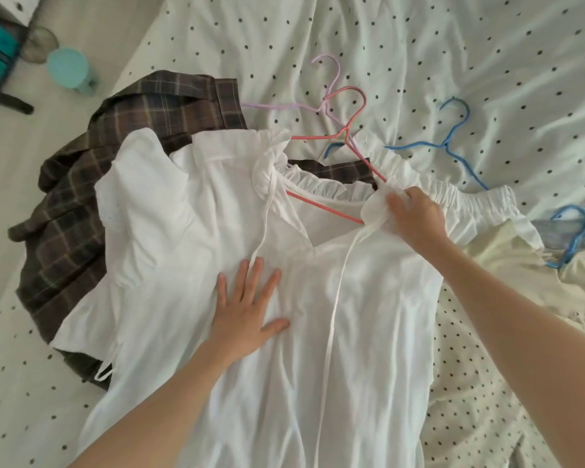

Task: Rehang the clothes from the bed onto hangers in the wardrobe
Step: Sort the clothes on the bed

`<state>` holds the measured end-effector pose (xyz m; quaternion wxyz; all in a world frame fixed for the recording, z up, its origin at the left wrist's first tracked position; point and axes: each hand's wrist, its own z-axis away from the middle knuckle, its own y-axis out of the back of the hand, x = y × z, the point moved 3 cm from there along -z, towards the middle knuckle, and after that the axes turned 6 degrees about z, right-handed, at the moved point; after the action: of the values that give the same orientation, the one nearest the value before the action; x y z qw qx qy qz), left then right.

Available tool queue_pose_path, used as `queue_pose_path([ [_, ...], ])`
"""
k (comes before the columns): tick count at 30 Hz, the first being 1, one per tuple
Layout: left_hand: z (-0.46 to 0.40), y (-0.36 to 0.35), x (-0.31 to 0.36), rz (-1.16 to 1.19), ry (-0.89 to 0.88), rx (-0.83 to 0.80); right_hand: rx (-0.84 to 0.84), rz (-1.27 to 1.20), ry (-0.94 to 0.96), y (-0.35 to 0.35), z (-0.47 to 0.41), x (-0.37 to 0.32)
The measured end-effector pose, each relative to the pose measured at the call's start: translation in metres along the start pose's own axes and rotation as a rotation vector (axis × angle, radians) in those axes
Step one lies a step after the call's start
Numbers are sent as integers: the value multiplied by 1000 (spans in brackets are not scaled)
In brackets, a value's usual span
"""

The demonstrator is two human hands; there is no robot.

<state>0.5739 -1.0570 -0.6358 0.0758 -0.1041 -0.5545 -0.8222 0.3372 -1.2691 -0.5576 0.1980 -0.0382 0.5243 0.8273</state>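
A white ruffled blouse (352, 298) lies spread on the bed, front up. A pink hanger (347, 130) is partly inside its neck opening, hook pointing away from me. My left hand (247, 309) presses flat on the blouse's chest with fingers spread. My right hand (416, 217) pinches the ruffled collar at the right shoulder, over the hanger's arm. A brown plaid skirt (92, 197) lies under the blouse at the left. A cream garment (507, 261) lies at the right.
A lilac hanger (331, 79) and a blue hanger (453, 140) lie on the dotted white sheet (419, 45) beyond the blouse. Another blue hanger (574, 238) rests at the right edge. On the floor at upper left stand a teal cup (70, 70) and a dark furniture leg.
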Motion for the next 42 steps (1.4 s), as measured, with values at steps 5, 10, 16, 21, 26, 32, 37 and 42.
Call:
queue_pose_path([
  [5, 2, 17, 5, -8, 7, -63, 71, -158, 42, 31, 31, -3],
  [10, -1, 105, 49, 184, 49, 211, 169, -220, 58, 92, 73, 23],
  [16, -18, 227, 128, 207, -225, 544, 293, -357, -17, 156, 168, 90],
  [21, 10, 264, 214, 157, -449, 469, 435, -472, -119, 195, 285, 172],
  [26, 95, 284, 326, 309, -804, 457, 643, -491, -240, 236, 412, 256],
  [32, 206, 264, 436, 315, -1038, 413, 865, -547, -352, 240, 579, 356],
  [37, 316, 261, 537, 362, -1349, 450, 1083, -600, -509, 223, 712, 419],
  [42, 416, 225, 617, 495, -1478, 267, 1256, -543, -675, 202, 844, 455],
])
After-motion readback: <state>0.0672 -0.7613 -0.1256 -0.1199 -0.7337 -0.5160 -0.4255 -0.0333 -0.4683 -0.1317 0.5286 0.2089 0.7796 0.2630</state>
